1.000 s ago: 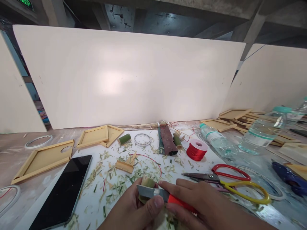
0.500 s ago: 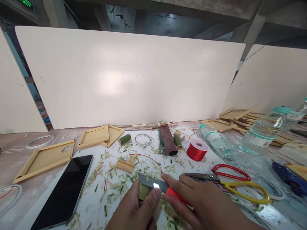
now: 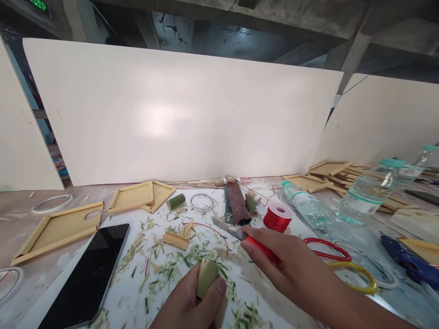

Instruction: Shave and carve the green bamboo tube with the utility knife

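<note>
Low in the middle of the view, my left hand is closed round a short pale-green bamboo piece, its upper part showing above thumb and fingers. My right hand grips a utility knife by its red handle. The metal blade points up and left, apart from the bamboo. Green and pale shavings lie scattered on the white sheet around both hands. Scissors with red and yellow handles lie partly hidden behind my right forearm.
A black phone lies at left, beside wooden frames. Farther back are a green bamboo piece, a ring, and a red wire spool. Water bottles and a blue tool occupy the right. A white board stands behind.
My right hand has lifted the knife off the bamboo and moved it away, up and to the right. My left hand still holds the bamboo piece, now more exposed.
</note>
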{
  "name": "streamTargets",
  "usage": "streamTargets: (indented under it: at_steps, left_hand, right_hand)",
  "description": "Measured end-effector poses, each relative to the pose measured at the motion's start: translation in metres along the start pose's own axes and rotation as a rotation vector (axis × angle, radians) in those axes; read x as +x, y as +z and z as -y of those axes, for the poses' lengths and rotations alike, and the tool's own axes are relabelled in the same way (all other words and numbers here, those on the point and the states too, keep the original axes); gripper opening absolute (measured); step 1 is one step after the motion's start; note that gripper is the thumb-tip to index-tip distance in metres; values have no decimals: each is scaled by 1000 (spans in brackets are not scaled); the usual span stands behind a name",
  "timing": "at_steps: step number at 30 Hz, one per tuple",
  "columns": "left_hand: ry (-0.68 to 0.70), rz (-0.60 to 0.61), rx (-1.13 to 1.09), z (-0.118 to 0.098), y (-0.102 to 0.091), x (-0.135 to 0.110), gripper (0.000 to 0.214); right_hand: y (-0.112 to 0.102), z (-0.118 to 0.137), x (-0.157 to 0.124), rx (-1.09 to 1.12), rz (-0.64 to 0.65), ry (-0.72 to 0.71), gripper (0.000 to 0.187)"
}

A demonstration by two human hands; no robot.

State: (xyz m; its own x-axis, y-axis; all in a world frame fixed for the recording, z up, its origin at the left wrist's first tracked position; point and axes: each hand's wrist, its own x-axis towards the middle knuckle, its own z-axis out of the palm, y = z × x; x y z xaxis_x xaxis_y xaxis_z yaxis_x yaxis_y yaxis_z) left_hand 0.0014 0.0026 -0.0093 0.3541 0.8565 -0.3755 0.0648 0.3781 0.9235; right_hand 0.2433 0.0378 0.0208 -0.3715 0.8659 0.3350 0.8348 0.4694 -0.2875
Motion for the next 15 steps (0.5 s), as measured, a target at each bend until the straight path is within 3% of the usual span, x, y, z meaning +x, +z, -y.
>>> streamTargets:
  at_steps: [3,7,12,15]
  left_hand:
    - [25,-1,-32,-1,1,2,71]
    - [57,-40,12,-3,3,0,69]
    - [29,-144,89,-5,5,-3,44]
    - [43,-188,149,-2,6,-5,37]
  right_hand:
    - [-1,18,-8,111,96,-64,35]
    - [0,36,-12,76,261,-92,31]
    - [12,42,-19,-9,221,-208,19]
    - [20,34,-19,-118,146,-275,24]
